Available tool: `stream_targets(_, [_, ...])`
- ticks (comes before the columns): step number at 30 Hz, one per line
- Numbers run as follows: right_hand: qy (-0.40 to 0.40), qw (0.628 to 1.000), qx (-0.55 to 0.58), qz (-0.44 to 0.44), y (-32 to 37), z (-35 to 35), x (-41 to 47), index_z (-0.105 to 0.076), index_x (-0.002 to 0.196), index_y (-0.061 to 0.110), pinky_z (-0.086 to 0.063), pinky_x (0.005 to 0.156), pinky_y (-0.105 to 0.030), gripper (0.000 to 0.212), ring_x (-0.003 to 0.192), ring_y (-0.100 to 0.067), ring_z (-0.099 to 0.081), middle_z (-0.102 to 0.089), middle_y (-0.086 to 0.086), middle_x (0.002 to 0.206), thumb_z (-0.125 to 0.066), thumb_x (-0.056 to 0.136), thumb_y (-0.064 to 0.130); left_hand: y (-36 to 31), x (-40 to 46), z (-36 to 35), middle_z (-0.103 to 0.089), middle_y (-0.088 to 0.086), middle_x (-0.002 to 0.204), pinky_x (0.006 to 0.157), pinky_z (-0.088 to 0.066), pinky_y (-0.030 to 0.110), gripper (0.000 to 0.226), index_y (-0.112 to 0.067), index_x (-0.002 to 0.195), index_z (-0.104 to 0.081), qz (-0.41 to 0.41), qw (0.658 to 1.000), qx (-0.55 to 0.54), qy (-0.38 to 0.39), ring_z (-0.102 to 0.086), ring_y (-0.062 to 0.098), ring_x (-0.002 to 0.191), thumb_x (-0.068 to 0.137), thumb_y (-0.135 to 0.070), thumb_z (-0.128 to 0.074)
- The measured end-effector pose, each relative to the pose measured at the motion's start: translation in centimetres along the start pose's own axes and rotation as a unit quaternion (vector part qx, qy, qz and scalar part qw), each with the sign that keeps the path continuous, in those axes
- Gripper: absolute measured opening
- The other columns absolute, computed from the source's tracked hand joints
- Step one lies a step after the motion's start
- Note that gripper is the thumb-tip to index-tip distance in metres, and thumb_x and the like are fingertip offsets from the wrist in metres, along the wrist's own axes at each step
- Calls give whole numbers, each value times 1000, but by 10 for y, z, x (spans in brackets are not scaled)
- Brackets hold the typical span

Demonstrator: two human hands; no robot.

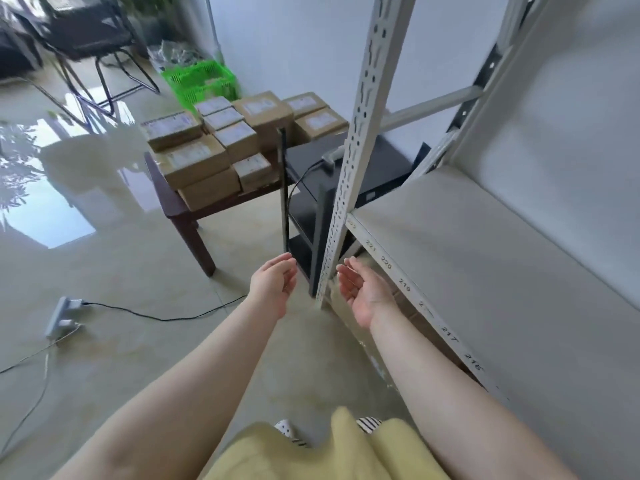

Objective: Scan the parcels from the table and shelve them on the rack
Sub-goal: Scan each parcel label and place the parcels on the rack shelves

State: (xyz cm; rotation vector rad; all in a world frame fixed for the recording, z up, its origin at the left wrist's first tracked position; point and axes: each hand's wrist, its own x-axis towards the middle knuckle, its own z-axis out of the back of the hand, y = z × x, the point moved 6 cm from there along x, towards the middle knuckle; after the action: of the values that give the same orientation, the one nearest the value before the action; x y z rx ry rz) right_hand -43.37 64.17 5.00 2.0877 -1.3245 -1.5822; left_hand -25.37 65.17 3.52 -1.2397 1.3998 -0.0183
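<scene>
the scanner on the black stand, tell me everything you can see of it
The scanner is a small light grey handheld unit lying on the top of the black stand, just behind the rack's perforated front post, which hides part of it. It looks like plastic. A black cable leaves its near end and curves down over the stand's edge. Neither hand touches it: the left hand and right hand are both open and empty, well below it.

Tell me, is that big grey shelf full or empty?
Empty, as far as the picture shows. The shelf is bare grey board with no boxes on it. The boxes all sit on the table.
</scene>
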Motion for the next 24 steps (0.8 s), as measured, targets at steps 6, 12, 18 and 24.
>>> stream_targets(6, [-6, 1000, -27, -14, 3, -65, 60, -67, 112, 5, -54, 71, -24, 26, 72, -14, -66, -72, -5, 82, -71, 91, 19, -42, 57, -6, -66, 1, 79, 53, -53, 13, 11, -14, 95, -67, 14, 999, -40, -13, -62, 9, 67, 96, -3, -64])
stream_targets(12, [8, 1000, -12, -10, 24, -138, 138, -68, 94, 12, -53, 73, -24, 8, 72, -13, -65, -72, -2, 79, -69, 92, 20, -102, 123, -31, -64, -1, 68, 51, -52, 14, 8, -13, 94, -67, 3, 999, -46, -23, -60, 5, 54, 96, -6, -65])
stream_targets(18, [26, 1000, 9, -7, 66, -222, 213, -68, 103, 11, -53, 70, -21, 16, 72, -11, -66, -72, -3, 86, -70, 92, 24, -190, 182, -53, -63, 1, 74, 55, -53, 14, 7, -12, 97, -67, -25, 998, -50, -38, -59, 8, 62, 97, -5, -65])
stream_targets(24, [22, 999, 46, 4, 98, -279, 268, -67, 101, 12, -53, 74, -22, 15, 78, -13, -67, -73, -3, 87, -70, 92, 24, -242, 243, -81, -63, 1, 73, 56, -54, 15, 7, -10, 100, -68, -21, 999, -24, -34, -59, 8, 61, 96, -5, -65])
